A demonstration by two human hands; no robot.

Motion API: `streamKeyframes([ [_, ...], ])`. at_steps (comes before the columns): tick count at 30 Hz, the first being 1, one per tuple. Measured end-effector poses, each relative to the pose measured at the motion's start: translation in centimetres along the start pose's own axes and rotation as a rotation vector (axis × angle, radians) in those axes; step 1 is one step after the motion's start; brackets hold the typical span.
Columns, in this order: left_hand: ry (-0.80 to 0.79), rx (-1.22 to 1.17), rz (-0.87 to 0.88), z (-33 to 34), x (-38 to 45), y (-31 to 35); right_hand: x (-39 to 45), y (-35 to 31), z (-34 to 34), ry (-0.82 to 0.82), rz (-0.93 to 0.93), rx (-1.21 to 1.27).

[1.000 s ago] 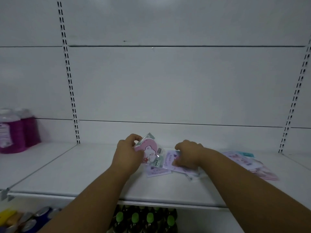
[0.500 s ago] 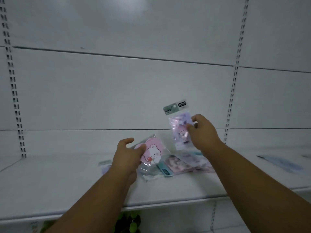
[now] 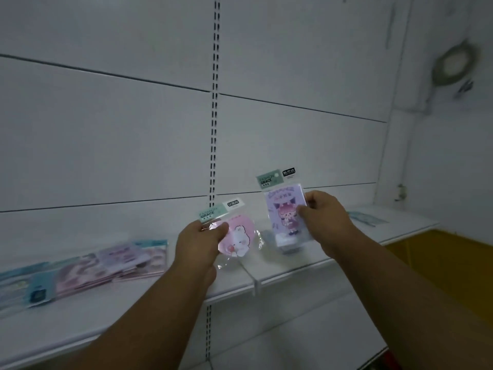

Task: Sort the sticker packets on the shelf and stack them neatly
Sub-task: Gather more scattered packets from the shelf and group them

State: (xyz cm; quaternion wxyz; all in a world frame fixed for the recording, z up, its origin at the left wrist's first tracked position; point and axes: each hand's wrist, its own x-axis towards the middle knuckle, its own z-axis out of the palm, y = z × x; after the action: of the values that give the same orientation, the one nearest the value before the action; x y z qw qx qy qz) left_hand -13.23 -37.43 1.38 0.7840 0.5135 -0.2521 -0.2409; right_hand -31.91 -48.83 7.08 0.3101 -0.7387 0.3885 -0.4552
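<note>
White panelled back wall [image 3: 106, 145] with horizontal seams. Slotted vertical upright [image 3: 214, 102] runs down the middle, dark slot pairs all the way. White shelf board [image 3: 293, 273] below, split at a joint with a small bracket clip [image 3: 254, 287] on the front edge. Right side: plain white side wall [image 3: 448, 169], round recessed light fitting [image 3: 453, 66] up top, blurred. Small metal fixture [image 3: 401, 192] in the corner. Yellow-orange surface [image 3: 437, 268] lower right, under the shelf end. Lighting dim, greyish overall.
</note>
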Motion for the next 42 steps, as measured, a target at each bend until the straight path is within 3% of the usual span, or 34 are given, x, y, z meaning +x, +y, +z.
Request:
streamKeyframes([
  [5, 0.024, 0.048, 0.038, 6.6, 0.2, -2.0, 5.0, 4.5, -4.2, -0.019, 0.031, 0.003],
  [13, 0.089, 0.11, 0.061, 9.2, 3.2, -2.5, 11.8, 9.5, -0.4, -0.244, 0.16, -0.034],
  [18, 0.05, 0.11, 0.025, 10.5, 6.2, -3.4, 13.8, 11.3, 2.7, -0.368, 0.194, -0.252],
  [24, 0.012, 0.147, -0.06, 12.9, 8.3, -5.9, 15.0, 12.6, 3.1, -0.402, 0.029, -0.616],
  [25, 0.003, 0.157, -0.063, 13.4, 8.6, -6.2, 15.3, 12.3, 2.7, -0.375, -0.014, -0.592],
  [27, -0.021, 0.168, -0.069, 14.6, 9.2, -6.8, 16.8, 11.6, 1.4, -0.343, 0.005, -0.262],
  [29, -0.055, 0.185, -0.08, 16.1, 9.3, -7.2, 17.9, 10.5, -0.1, -0.421, 0.119, 0.105],
  [30, -0.074, 0.195, -0.082, 17.0, 9.3, -7.5, 18.5, 10.4, -0.9, -0.453, 0.121, 0.164],
  [37, -0.16, 0.269, -0.129, 26.1, 9.4, -11.2, 24.5, 16.0, -8.4, -0.304, 0.064, 0.131],
  [42, -0.102, 0.399, -0.142, 33.0, 9.9, -14.8, 29.5, 21.5, -11.4, -0.336, 0.103, 0.036],
])
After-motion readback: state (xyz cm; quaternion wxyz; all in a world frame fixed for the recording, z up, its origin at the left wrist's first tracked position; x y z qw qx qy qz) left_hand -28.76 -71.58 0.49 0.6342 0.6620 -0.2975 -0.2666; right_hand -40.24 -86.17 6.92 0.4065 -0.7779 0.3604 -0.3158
